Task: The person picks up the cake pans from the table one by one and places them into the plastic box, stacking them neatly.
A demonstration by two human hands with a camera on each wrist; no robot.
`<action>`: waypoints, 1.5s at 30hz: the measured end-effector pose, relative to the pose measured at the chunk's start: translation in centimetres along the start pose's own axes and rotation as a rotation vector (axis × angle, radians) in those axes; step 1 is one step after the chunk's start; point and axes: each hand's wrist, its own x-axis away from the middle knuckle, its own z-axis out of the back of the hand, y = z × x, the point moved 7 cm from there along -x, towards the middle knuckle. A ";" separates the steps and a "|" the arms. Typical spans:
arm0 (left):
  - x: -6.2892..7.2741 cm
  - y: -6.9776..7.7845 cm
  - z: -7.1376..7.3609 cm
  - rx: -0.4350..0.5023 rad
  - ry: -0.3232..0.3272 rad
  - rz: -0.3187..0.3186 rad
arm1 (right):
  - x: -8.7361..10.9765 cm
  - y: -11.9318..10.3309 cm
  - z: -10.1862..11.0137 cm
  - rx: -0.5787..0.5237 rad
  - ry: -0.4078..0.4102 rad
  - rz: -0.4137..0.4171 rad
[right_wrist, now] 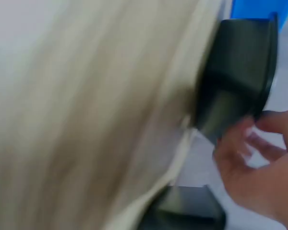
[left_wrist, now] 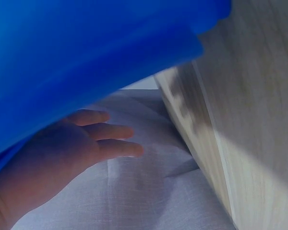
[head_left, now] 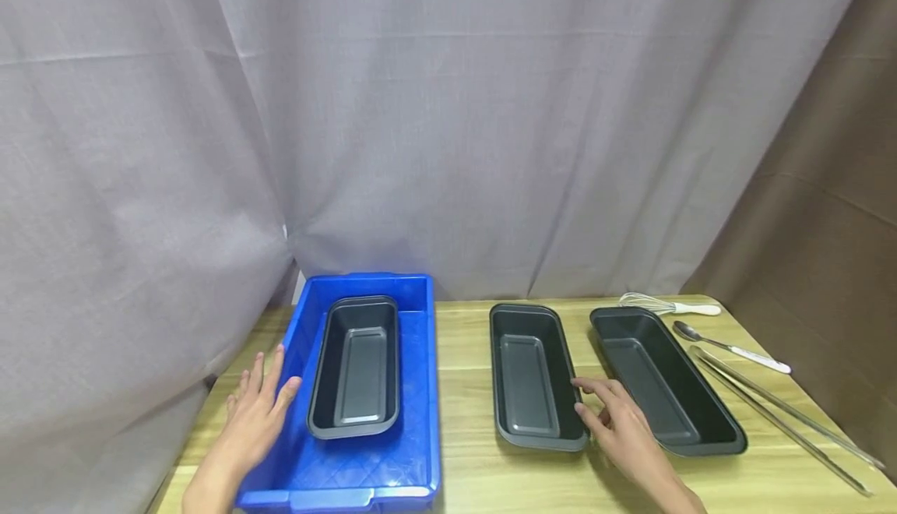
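Note:
A dark loaf pan (head_left: 527,374) stands in the middle of the table. My right hand (head_left: 624,428) is at its right long side, with curled fingertips pinching the rim. In the right wrist view the fingers meet the edge of this blurred pan (right_wrist: 235,72). My left hand (head_left: 248,420) has its fingers spread and rests against the left wall of a blue plastic bin (head_left: 413,463). From the left wrist, the fingers extend below the bin's rim. Inside the bin lies a second loaf pan (head_left: 360,374), toward its upper left.
A third loaf pan (head_left: 659,381) stands at an angle on the right. Beyond it lie a whisk (head_left: 673,305), a spoon (head_left: 732,348) and long metal tongs (head_left: 785,413). Grey curtain (head_left: 448,124) hangs behind the wooden table (head_left: 466,389), with brown cloth (head_left: 834,265) on the right.

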 end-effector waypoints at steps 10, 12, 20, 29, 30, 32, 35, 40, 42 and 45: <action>-0.2 0.1 0.0 0.026 -0.004 -0.001 | -0.2 3.0 -2.2 -0.588 -0.369 -0.223; -0.1 0.2 -0.1 0.024 -0.013 0.002 | 0.3 3.2 -2.9 -0.732 -0.455 -0.252; 0.0 0.1 -0.5 0.023 -0.046 0.019 | 2.3 3.1 -4.9 -1.041 -0.461 -0.462; 0.1 0.1 -0.6 0.028 -0.044 0.022 | 2.8 1.7 -6.2 -1.414 -0.528 -0.383; 0.1 0.1 -0.5 0.027 -0.046 0.022 | 2.8 1.5 -6.2 -1.427 -0.543 -0.354; 0.1 0.1 -0.5 0.026 -0.044 0.019 | 2.7 1.5 -6.1 -1.376 -0.525 -0.309; 0.0 0.1 -0.4 0.031 -0.039 0.011 | 2.3 1.3 -5.7 -1.226 -0.471 -0.263; 0.0 0.0 -0.3 0.035 -0.032 0.005 | 1.7 0.0 -4.9 -1.119 -0.434 -0.221; 0.0 -0.1 -0.2 0.034 -0.031 0.004 | 1.4 -0.9 -4.5 -1.171 -0.454 -0.189; 0.0 -0.1 -0.1 0.037 -0.030 0.006 | 0.9 -2.3 -4.0 -1.210 -0.472 -0.141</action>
